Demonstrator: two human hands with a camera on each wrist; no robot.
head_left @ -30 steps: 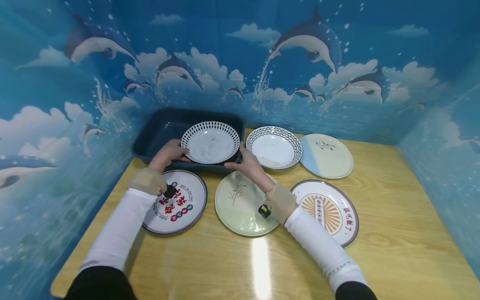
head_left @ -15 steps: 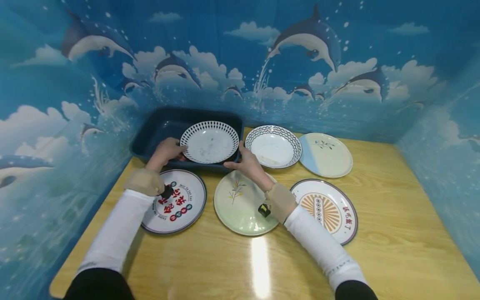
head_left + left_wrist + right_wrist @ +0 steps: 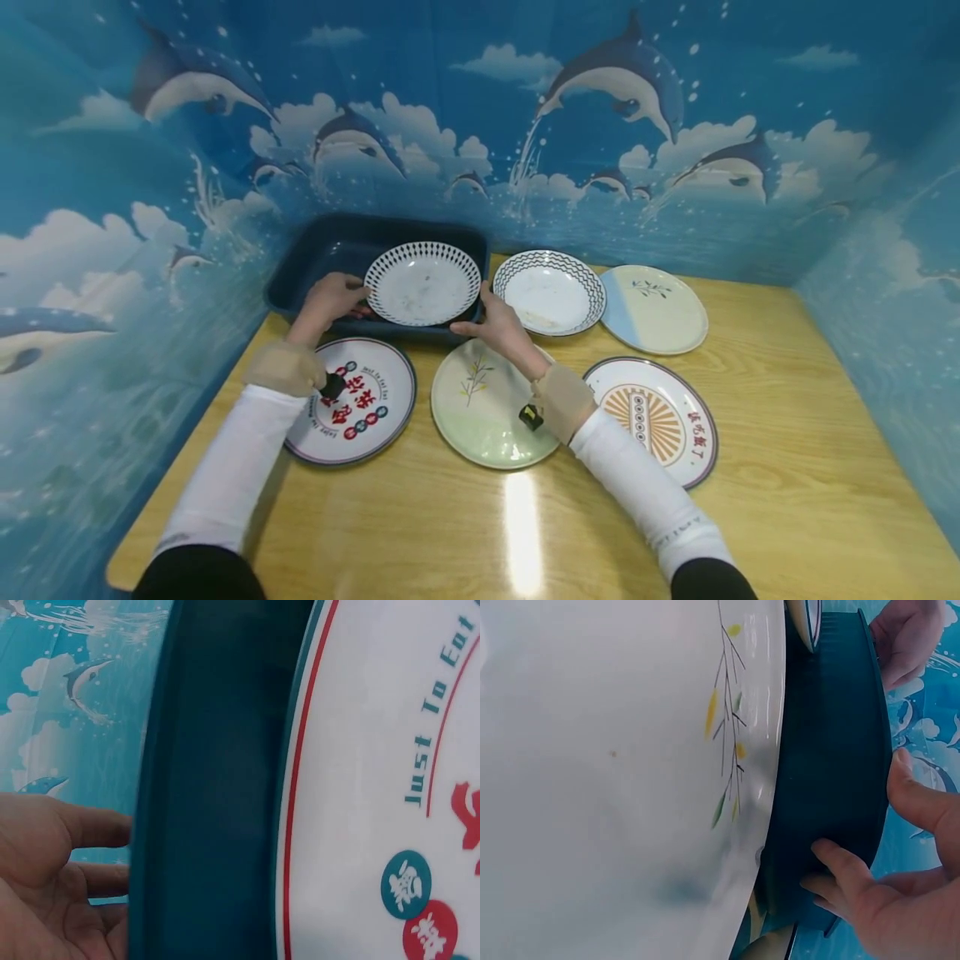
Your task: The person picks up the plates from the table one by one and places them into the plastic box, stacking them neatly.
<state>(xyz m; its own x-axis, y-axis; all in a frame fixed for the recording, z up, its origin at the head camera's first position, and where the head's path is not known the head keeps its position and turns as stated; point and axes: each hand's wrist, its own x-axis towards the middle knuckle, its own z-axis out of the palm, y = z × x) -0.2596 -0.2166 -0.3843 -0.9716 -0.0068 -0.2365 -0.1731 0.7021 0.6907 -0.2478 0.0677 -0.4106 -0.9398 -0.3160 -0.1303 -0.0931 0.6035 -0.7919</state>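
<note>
A white plate [image 3: 423, 283] with black diamond marks round its rim lies in the right part of a dark blue basin [image 3: 311, 250]. My left hand [image 3: 330, 300] pinches the plate's left edge, its other fingers partly hidden inside the basin. At the front right corner, my right hand [image 3: 504, 327] has its fingers spread beside the plate's right edge. In the right wrist view its thumb [image 3: 907, 787] meets the basin rim while the other fingers lie against the outer wall. The diamond plate is hidden in both wrist views.
A white plate with red characters [image 3: 360, 425] lies before the basin, beside a pale green plate [image 3: 480, 433]. Rightward are a wavy-rimmed dish [image 3: 551, 296], a blue-and-cream plate [image 3: 667, 317] and an orange-sunburst plate [image 3: 660, 408]. A dolphin-print curtain [image 3: 570, 125] surrounds the wooden table [image 3: 795, 433].
My left hand has shifted slightly left, with less of the thumb over the plate. My right hand and the plate stay in nearly the same place.
</note>
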